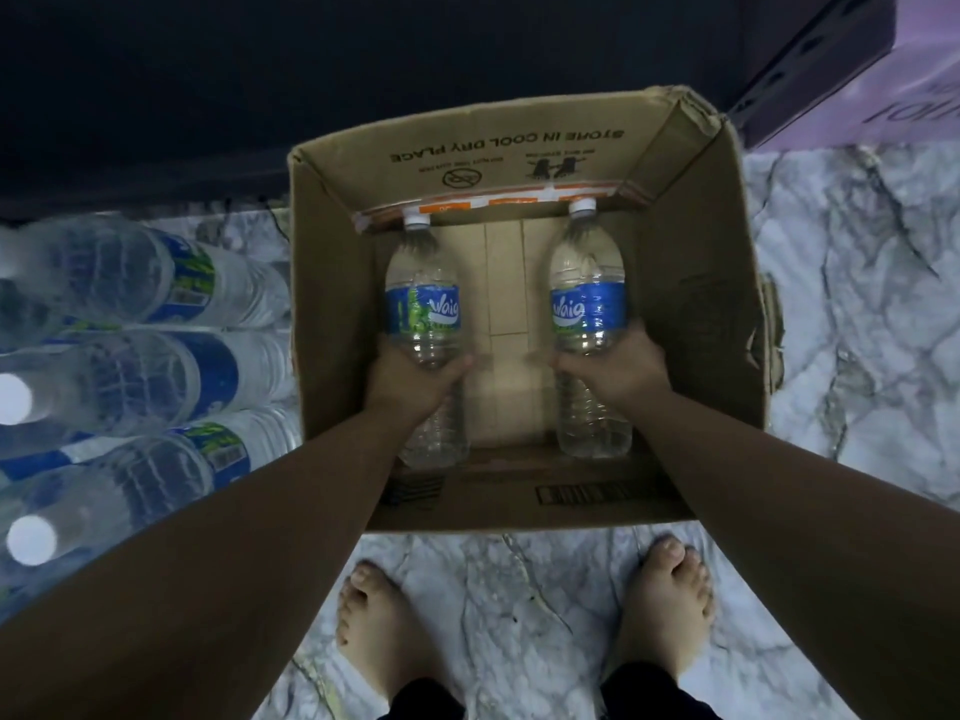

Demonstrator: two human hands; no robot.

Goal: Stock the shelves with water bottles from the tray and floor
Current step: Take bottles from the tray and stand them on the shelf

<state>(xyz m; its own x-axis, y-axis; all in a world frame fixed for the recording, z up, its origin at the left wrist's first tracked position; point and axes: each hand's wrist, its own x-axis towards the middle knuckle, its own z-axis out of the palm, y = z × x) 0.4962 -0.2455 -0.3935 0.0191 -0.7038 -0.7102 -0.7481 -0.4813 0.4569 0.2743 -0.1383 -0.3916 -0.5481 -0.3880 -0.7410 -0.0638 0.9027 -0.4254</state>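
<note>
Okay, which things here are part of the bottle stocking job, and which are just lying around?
Part of the job:
left hand gripping a clear blue-labelled water bottle
right hand gripping the other clear water bottle
open brown cardboard box
clear bottles lying on the floor

Lying about:
purple carton

My bare feet (519, 621) stand on a white marble-patterned floor (852, 314). Directly on it, just ahead of my toes, sits an open cardboard box (696, 314). To its left, a group of water bottles (156, 345) stands on the same floor, near the box wall.
</note>
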